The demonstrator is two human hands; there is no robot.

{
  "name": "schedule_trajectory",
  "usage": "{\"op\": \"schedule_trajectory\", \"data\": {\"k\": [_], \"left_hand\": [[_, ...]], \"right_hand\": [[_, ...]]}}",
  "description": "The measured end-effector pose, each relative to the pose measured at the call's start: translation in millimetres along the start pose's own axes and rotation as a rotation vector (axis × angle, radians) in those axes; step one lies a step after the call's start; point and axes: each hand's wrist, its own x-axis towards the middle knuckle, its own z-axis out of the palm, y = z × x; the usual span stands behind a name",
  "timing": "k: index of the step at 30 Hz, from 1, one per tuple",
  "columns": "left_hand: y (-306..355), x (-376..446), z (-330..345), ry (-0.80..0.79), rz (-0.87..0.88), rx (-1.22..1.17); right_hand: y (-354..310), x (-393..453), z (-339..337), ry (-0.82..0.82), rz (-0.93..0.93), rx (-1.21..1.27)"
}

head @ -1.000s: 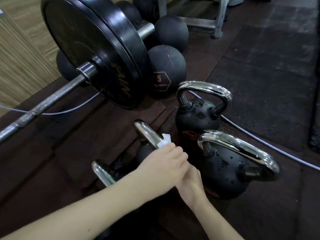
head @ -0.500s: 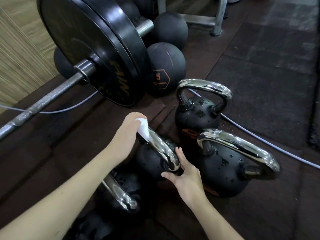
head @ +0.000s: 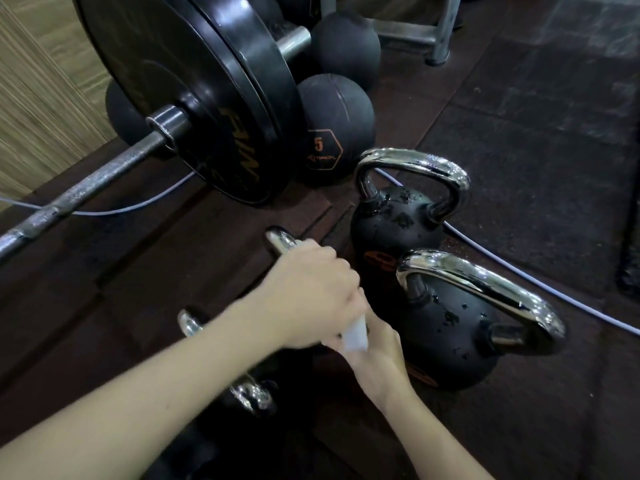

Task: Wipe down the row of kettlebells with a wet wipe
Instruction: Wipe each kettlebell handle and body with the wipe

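Several black kettlebells with chrome handles stand on the dark rubber floor. My left hand (head: 311,292) is closed around the handle of the middle kettlebell (head: 281,241), pressing a white wet wipe (head: 355,336) against it; the wipe's end sticks out below my fingers. My right hand (head: 375,344) lies under the left one at the handle's near end, its grip mostly hidden. A wet kettlebell (head: 398,220) stands behind, a larger wet kettlebell (head: 450,327) to the right. Another kettlebell handle (head: 190,323) pokes out beneath my left forearm.
A loaded barbell (head: 194,98) with big black plates lies at the left. Black medicine balls (head: 336,126) sit behind the kettlebells. A white cable (head: 485,251) runs across the floor. A metal rack foot (head: 440,39) stands at the back. A wood-panel wall is at the far left.
My left hand slid the wipe from the far end of the handle down to its near end, covering my right hand again. The kettlebells stayed put.
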Motion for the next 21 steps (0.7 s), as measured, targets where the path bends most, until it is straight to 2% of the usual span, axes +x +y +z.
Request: {"op": "schedule_trajectory", "data": {"k": [2,3,5,8,11,12,14,18,21], "left_hand": [[-24,17,-11,-0.118,-0.170,-0.069],[-40,22,-10,-0.173,-0.273,-0.179],[-67,19,-8,-0.234,-0.369,-0.451],[-80,3,10,-0.017,-0.495,-0.817],[-61,-25,19,0.211,-0.541,-0.969],[-51,-36,23,0.295,-0.516,-0.956],[-36,-52,31,0.397,-0.382,-0.780],[-12,-60,35,0.326,-0.058,-0.249],[5,-47,31,0.217,0.067,-0.088]], "right_hand": [[0,0,3,0.019,-0.011,0.009],[0,0,4,0.022,-0.006,0.025],[-5,0,4,0.019,0.003,0.072],[-4,-1,4,0.021,-0.006,0.101],[-2,-1,5,0.023,-0.004,0.101],[-1,0,4,0.025,-0.011,0.092],[1,1,5,0.033,-0.019,0.067],[1,1,5,0.052,-0.043,0.034],[1,0,3,0.038,-0.038,0.022]]}}
